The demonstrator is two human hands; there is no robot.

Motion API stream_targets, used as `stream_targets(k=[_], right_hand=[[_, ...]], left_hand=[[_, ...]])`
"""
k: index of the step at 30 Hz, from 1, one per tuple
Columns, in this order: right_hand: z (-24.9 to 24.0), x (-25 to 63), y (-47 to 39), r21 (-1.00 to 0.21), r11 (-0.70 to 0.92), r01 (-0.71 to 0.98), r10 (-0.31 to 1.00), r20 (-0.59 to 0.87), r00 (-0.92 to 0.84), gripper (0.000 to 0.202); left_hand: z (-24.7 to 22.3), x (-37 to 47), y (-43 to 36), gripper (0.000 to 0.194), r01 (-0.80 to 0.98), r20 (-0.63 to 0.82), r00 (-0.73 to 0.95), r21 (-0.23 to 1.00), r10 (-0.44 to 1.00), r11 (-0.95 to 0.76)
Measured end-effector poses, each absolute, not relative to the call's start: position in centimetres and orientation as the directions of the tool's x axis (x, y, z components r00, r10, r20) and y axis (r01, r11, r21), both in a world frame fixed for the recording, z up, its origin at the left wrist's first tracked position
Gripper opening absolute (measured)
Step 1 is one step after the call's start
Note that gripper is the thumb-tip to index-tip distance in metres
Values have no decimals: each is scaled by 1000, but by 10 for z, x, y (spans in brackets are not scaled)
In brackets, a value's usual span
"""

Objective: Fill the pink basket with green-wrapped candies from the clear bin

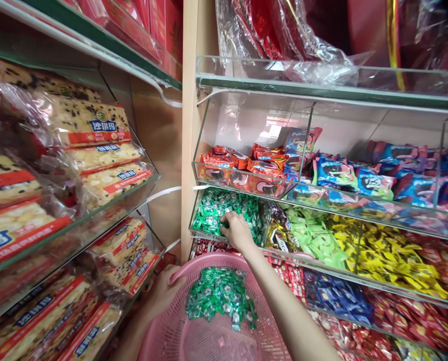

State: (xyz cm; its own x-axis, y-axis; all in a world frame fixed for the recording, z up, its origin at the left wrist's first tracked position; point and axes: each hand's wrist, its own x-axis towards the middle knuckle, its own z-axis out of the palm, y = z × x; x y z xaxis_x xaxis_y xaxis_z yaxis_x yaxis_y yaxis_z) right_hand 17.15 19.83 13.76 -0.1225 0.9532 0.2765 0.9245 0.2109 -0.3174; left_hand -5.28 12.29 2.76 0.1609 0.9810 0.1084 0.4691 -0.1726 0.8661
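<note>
A pink plastic basket (224,346) with perforated sides is at the bottom centre, and a pile of green-wrapped candies (219,296) lies inside it. My left hand (169,286) grips the basket's left rim, its fingers partly hidden by the rim. My right hand (236,229) reaches over the basket to the shelf compartment of green candies (218,203), at its front edge. Its fingers are curled together against the candies; whether a candy is between them is too small to tell.
Clear shelf bins on the right hold orange-red packets (267,159), blue packets (334,171), light green candies (314,233) and yellow candies (382,250). Packaged pastries (92,120) fill the left shelves. A wooden post (189,125) stands between the two shelf units.
</note>
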Motion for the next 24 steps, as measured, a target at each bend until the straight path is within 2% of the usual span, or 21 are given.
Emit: stream_targets(k=[3,6,11,14,19,24], right_hand=[[139,171,199,-305,212,928,957,256,-135,33],[140,171,199,-296,214,931,959,243,-143,36],[135,173,200,-326,216,920,953,274,-127,27],[130,175,202,-386,247,889,943,307,-128,20],[128,178,196,-493,405,770,879,441,-181,13],[143,179,156,-505,578,641,741,653,-155,16]], left_hand=[[26,-53,123,29,465,103,169,869,980,-171],[26,-54,123,30,462,97,172,871,980,-167],[28,-53,122,29,463,111,165,869,980,-176],[27,-53,122,27,453,126,145,873,981,-179],[24,-54,124,29,436,118,150,883,982,-173],[27,-53,123,30,446,110,150,879,983,-167]])
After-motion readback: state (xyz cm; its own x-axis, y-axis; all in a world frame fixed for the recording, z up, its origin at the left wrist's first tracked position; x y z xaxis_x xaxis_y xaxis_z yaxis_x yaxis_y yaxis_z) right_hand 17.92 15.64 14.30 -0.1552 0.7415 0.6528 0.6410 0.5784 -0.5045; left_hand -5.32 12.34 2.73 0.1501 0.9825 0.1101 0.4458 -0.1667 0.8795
